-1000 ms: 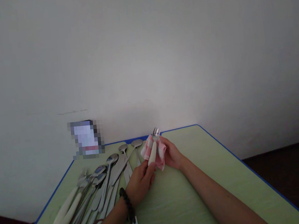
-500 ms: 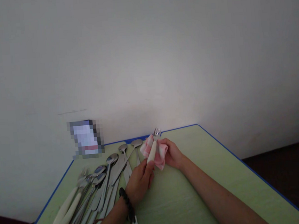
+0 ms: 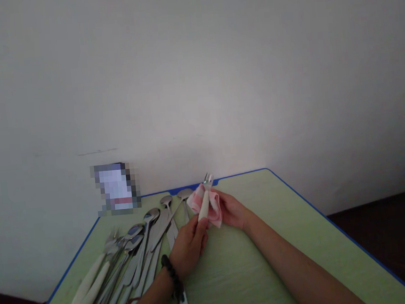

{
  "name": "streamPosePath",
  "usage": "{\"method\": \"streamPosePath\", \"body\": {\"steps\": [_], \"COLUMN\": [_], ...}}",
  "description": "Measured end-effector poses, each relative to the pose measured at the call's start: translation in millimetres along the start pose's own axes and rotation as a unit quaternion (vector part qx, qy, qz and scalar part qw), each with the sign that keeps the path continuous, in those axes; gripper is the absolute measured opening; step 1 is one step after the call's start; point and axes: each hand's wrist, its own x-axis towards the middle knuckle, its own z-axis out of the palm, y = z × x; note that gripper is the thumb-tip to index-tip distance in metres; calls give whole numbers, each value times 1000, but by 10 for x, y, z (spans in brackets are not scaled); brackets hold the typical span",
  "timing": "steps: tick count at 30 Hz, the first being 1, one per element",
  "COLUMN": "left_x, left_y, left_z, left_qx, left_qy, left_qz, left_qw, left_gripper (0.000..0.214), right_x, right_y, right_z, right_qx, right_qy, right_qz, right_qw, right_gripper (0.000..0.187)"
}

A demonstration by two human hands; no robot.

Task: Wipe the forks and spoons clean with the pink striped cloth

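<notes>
The left hand (image 3: 191, 244), fingers closed, grips a cream-handled metal fork (image 3: 205, 205) by its near end; the right hand (image 3: 233, 211), curled, holds a pink-and-white cloth (image 3: 215, 211) around it, above the blue-edged green tabletop (image 3: 287, 229), right of silver metal spoons (image 3: 152, 215).

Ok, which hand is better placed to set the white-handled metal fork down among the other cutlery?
Probably the left hand: it holds the fork by its handle and is closer to the silvery metal spoons. The right hand is farther off, holding the pink-and-white cloth.
</notes>
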Motion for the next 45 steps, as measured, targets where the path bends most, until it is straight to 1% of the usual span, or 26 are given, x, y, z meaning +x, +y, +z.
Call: {"method": "streamPosePath", "body": {"steps": [4, 8, 9, 13, 16, 20, 23, 28, 30, 33, 36, 38, 41, 45], "left_x": [-2, -7, -9, -16, -13, -11, -18, -32, -36, -43, -43, -38, -30, -20], "left_y": [1, 11, 17, 48, 52, 41, 52, 86, 86, 75, 71, 77, 84, 60], "left_z": [0, 6, 7, 3, -2, -10, -21, -28, -23, -11, -3, -4, -12, -21], "left_qx": [7, -19, -23, -25, -9, 59, 123, 215, 245, 286, 321, 323, 286, 195], "left_qy": [-2, 28, 37, 56, 55, 31, 7, -21, -34, -51, -62, -63, -48, -31], "left_qz": [3, -3, -5, -13, -14, 12, 35, 33, 35, 47, 43, 35, 25, 15], "left_qw": [1000, 999, 999, 998, 998, 998, 992, 976, 968, 956, 944, 943, 957, 980], "left_gripper": [39, 39, 39, 40, 40, 38, 35, 37, 37, 37, 37, 37, 34, 32], "right_x": [-4, -29, -31, -30, -42, -62, -62, -33, -22, -14, -13, -16, -36, -91], "right_y": [3, -57, -68, -70, -41, -2, 14, 19, 22, 31, 36, 32, 11, -21], "right_z": [26, 24, 10, -44, -34, -5, -7, 3, 23, 62, 97, 110, 125, 147], "right_qx": [-4, 21, 25, 21, -4, -58, -78, -94, -106, -123, -124, -119, -86, -35], "right_qy": [-5, -14, -15, -31, -49, -51, -44, -51, -33, 11, 34, 44, 45, -4], "right_qz": [-8, 3, -1, -18, -25, -30, -37, -28, -19, -17, -15, -13, -8, 7], "right_qw": [1000, 1000, 1000, 999, 998, 997, 995, 994, 994, 992, 992, 992, 995, 999], "right_gripper": [24, 33, 31, 16, 13, 17, 22, 26, 30, 37, 40, 40, 38, 27]}}
